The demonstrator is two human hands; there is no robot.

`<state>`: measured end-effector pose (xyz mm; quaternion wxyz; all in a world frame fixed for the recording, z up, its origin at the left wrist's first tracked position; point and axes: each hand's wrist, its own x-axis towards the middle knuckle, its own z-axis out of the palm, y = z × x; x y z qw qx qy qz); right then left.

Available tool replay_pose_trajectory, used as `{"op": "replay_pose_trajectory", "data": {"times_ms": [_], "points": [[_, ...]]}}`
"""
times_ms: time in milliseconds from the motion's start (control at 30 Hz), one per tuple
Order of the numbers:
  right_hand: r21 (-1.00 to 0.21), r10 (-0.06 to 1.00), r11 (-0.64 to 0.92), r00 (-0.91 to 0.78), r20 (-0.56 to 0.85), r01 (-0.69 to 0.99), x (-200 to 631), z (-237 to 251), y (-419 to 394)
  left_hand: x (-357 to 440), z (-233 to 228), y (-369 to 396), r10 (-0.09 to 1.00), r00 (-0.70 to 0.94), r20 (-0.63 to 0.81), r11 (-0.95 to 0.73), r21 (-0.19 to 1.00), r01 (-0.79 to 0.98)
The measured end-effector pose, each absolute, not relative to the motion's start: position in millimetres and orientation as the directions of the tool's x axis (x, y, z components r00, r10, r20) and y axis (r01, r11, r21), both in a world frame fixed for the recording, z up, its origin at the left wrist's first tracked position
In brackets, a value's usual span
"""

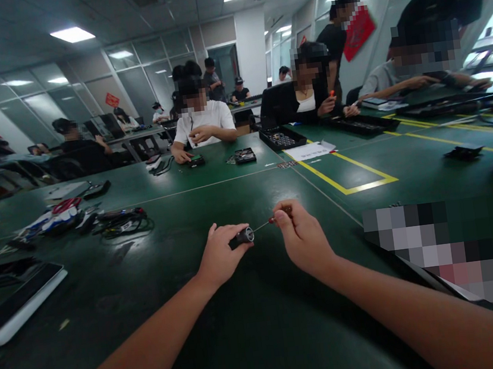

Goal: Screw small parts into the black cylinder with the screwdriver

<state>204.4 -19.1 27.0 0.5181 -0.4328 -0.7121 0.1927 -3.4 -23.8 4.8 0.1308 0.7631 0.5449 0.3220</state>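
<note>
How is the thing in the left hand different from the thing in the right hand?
The black handle in the left hand is short, thick and dark with a silvery end; the thin bit pinched by the right hand is a slim metal rod. The handle is gripped in a fist, the bit only by fingertips. Both are held just above the green table.

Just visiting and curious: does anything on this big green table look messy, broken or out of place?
Nothing looks broken or spilled. The left hand holds a small black cylinder, the right hand a thin screwdriver. The only untidy spot is a tangle of cables at far left.
</note>
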Motion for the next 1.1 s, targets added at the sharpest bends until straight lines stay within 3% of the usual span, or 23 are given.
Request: {"op": "replay_pose_trajectory", "data": {"times_ms": [133,367,767,900,1100], "points": [[-0.665,0.789,0.564,-0.081,0.609,0.49,205.1,29.6,-20.0,-2.8,5.2,-23.2,0.924,0.19,0.331,-0.354,0.56,0.749],[-0.691,0.797,0.549,-0.045,0.602,0.47,206.2,29.2,-18.6,-3.0,5.0,-21.8,0.927,0.168,0.335,-0.343,0.579,0.74],[-0.738,0.804,0.538,0.016,0.595,0.406,209.6,29.5,-17.6,-9.8,2.1,-18.7,0.946,0.039,0.323,-0.281,0.749,0.6],[-0.754,0.811,0.54,0.009,0.585,0.374,208.3,31.8,-18.5,-14.3,9.6,-16.1,0.97,0.008,0.243,-0.206,0.804,0.558],[-0.749,0.806,0.544,0.013,0.592,0.377,207.4,33.5,-19.6,-16.3,32.6,-9.5,0.984,0.079,0.162,-0.168,0.671,0.722]]}}
